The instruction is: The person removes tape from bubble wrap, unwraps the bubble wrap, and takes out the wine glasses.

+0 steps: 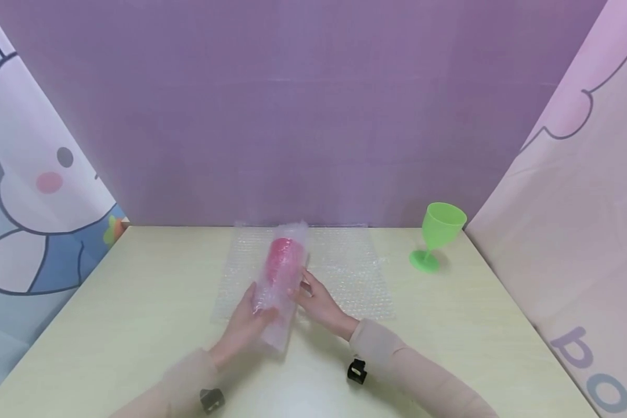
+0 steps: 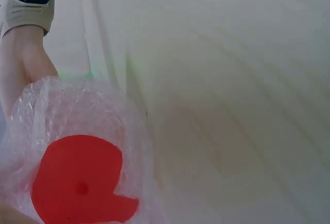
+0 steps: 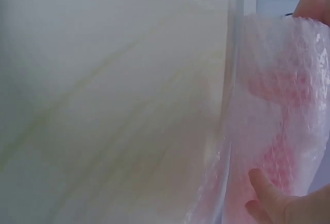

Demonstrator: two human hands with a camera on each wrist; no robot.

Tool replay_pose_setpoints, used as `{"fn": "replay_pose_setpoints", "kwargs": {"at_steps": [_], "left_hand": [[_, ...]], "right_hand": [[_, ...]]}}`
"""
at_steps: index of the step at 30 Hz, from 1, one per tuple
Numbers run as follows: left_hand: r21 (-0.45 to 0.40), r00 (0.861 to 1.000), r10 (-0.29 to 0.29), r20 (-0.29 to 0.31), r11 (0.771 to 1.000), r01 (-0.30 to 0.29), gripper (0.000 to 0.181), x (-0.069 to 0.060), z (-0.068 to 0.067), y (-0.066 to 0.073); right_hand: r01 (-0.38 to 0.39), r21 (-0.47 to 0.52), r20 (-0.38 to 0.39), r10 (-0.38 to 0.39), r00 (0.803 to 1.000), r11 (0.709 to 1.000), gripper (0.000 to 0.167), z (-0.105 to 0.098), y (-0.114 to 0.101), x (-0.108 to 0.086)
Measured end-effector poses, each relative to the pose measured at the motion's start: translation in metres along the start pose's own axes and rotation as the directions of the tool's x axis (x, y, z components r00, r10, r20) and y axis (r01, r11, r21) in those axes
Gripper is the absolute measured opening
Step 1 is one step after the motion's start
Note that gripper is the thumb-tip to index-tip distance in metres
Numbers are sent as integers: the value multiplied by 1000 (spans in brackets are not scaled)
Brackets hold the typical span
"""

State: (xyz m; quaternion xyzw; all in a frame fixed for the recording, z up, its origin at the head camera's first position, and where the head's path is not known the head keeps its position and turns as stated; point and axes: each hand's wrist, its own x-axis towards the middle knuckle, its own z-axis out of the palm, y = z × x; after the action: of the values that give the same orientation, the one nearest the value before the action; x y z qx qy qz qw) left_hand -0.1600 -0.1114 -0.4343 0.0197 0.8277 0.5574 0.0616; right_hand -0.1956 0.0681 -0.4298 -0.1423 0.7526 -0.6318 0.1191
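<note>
The left hand (image 1: 244, 326) grips the lower end of a bubble-wrap bundle (image 1: 277, 338); the right hand (image 1: 324, 304) grasps its right side. Through the wrap shows a red goblet (image 1: 283, 259). The bundle slants over a flat bubble-wrap sheet (image 1: 350, 273) reaching the back edge of the counter (image 1: 151, 296), around its middle. A green goblet (image 1: 441, 229) stands near the back right corner.

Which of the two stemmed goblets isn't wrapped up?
The bright green stemmed goblet, standing bare on the pale table to the person's right. The red stemmed goblet is inside translucent bubble wrap, gripped by the left hand.
</note>
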Motion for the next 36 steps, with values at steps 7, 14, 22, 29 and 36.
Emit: {"fn": "replay_pose_setpoints", "kwargs": {"at_steps": [7,14,22,29,36], "left_hand": [[-108,996,88,5,990,-87,84,-2,15,2],[-188,995,89,50,979,-79,81,-7,25,8],[-254,987,59,152,967,-19,71,-14,34,22],[-259,975,63,214,966,-5,72,-15,37,22],[-227,972,76,222,974,-24,72,-14,39,20]], "right_hand": [[3,74,23,-5,1000,997,78,-4,6,-3],[-56,48,12,55,998,997,82,-18,0,-11],[-100,-26,-9,100,995,995,78,-42,-4,-23],[-103,-4,4,103,995,995,74,-48,2,-29],[-108,-4,35,108,994,994,77,-51,7,-31]]}}
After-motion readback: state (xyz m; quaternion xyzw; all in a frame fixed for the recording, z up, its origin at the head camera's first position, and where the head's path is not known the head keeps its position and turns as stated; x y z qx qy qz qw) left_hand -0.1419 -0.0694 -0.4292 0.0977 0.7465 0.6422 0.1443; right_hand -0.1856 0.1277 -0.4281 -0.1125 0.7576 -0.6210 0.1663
